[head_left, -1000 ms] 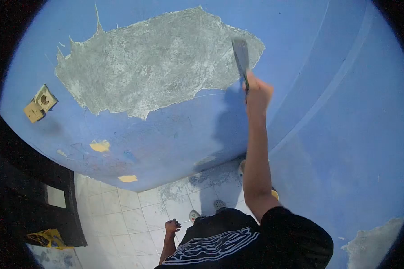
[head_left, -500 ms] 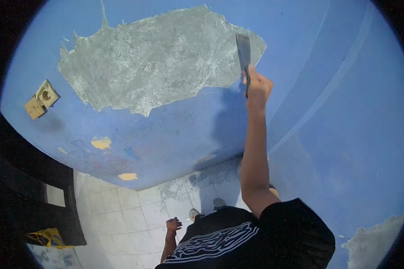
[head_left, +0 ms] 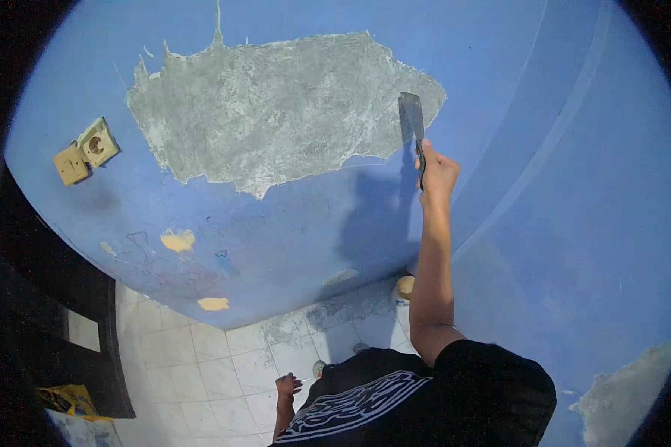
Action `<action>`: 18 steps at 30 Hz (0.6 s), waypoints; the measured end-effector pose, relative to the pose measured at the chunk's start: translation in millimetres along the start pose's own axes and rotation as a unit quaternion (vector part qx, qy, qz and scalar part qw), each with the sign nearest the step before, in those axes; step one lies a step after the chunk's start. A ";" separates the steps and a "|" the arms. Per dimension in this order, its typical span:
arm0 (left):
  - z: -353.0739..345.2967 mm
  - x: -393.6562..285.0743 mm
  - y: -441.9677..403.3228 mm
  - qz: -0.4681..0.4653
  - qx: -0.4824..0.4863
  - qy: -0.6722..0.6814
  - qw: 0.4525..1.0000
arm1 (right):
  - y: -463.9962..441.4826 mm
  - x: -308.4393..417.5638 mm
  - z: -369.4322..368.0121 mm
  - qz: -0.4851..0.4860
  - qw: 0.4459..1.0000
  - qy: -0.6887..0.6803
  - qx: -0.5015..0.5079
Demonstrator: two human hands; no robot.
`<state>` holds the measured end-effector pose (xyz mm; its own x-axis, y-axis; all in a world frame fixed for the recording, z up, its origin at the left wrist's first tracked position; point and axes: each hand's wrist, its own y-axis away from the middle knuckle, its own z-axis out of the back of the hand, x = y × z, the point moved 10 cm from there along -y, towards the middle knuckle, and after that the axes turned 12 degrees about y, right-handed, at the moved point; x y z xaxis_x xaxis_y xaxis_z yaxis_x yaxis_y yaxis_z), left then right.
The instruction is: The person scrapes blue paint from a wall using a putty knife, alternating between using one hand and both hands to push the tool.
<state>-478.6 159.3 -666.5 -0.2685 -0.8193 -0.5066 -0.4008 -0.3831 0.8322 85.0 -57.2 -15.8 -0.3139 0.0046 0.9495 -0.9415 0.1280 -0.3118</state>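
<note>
My right hand (head_left: 438, 173) is wrapped round the dark handle of a flat scraper (head_left: 411, 112). Its wide blade points up and lies over the right part of a rough grey patch (head_left: 276, 104) on the blue wall (head_left: 298, 223). Whether the blade touches the surface is hard to tell. Low beside my body, my left hand (head_left: 288, 384) hangs above the tiled floor with its fingers partly spread and nothing visible in it.
A socket and switch (head_left: 86, 151) sit on the wall at left. Below are white floor tiles (head_left: 216, 365) with grey dust, a round container (head_left: 405, 287) by the wall, and a yellow bag (head_left: 71, 401). Another grey patch (head_left: 626, 395) shows at lower right.
The view has shifted, so the wall patch and socket appear further right. My right hand and the scraper appear lower in the view, the scraper still held over the patch's right part.
</note>
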 end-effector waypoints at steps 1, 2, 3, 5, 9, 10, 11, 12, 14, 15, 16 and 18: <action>-6.0 -0.6 5.8 0.026 0.025 0.043 0.998 | -9.9 3.7 -8.7 -0.002 1.000 0.006 0.004; 1.6 -7.6 12.8 -0.013 -0.035 -0.021 0.999 | -17.6 5.0 -13.0 -0.007 1.000 0.014 0.007; 4.7 -4.0 14.1 -0.012 -0.036 -0.024 0.999 | -18.3 9.3 -14.1 -0.009 1.000 0.015 0.004; 14.5 -6.8 12.4 -0.001 -0.065 -0.069 0.996 | -20.7 28.2 -16.2 0.032 0.999 -0.027 -0.002; 19.9 -20.8 10.9 -0.049 -0.030 -0.061 0.996 | 0.1 14.0 10.6 0.007 0.999 0.009 -0.034; 21.3 -29.3 8.1 -0.053 -0.030 -0.064 0.996 | 3.3 17.8 9.8 0.005 1.000 0.013 -0.027; 21.9 -33.4 4.8 -0.048 -0.040 -0.052 0.997 | 4.7 23.1 10.0 0.005 1.000 0.019 -0.018; 21.0 -32.1 3.5 -0.040 -0.050 -0.039 0.997 | -0.4 33.7 7.4 0.004 1.000 0.022 -0.020; 22.7 -26.4 1.5 -0.029 -0.052 -0.032 0.998 | -15.1 49.4 -13.2 -0.008 0.998 0.054 0.026; 23.4 -28.6 -1.9 -0.029 -0.051 -0.033 0.998 | -16.2 49.0 -10.3 -0.008 0.998 0.054 0.024; 18.3 -26.7 -7.0 -0.018 -0.036 -0.034 0.999 | -19.4 49.2 -4.4 -0.003 1.000 -0.005 0.016; 10.8 -14.1 -9.3 0.000 -0.021 -0.035 0.999 | -17.2 44.5 12.2 0.000 0.998 -0.058 0.008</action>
<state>-480.6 179.0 -669.6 -0.3291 -0.7879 -0.5205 -0.3636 -0.4029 0.8399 85.8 -71.3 31.4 -0.3252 -0.1105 0.9392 -0.9431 0.1114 -0.3134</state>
